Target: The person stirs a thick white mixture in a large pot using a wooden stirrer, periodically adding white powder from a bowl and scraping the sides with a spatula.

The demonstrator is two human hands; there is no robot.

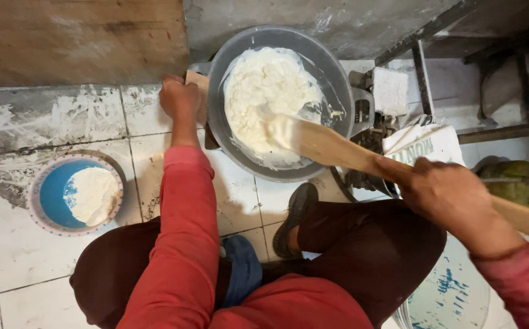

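1. Dough: a thick white mass filling the middle of the pan, smeared up its inner wall; it sits on the floor in front of the seated person, at the top centre of the view.
2. Paddle: a long wooden blade, its broad end sunk in the dough, its shaft running down and to the right across the pan rim, at a low slant that likely gives leverage against a stiff mix.
3. Right hand: grip clamped round the paddle shaft, well back from the blade, fingers wrapped over the top.
4. Left hand: closed on a wooden piece touching the pan's left rim, arm straight; judged to brace the pan against the pull of the paddle.
5. Pan: grey, round, shallow, resting on the floor close to the wall.
6. Bowl: blue inside with a pale rim, holding a heap of white flour; it stands well apart to the left.
7. Shoe: dark, just below the pan, between the person's knees.
8. Floor: white tiles, scuffed and dusted white, dark at the joints.
9. Surroundings: a wooden board leans at the upper left; a metal frame and a folded sack lie to the right.
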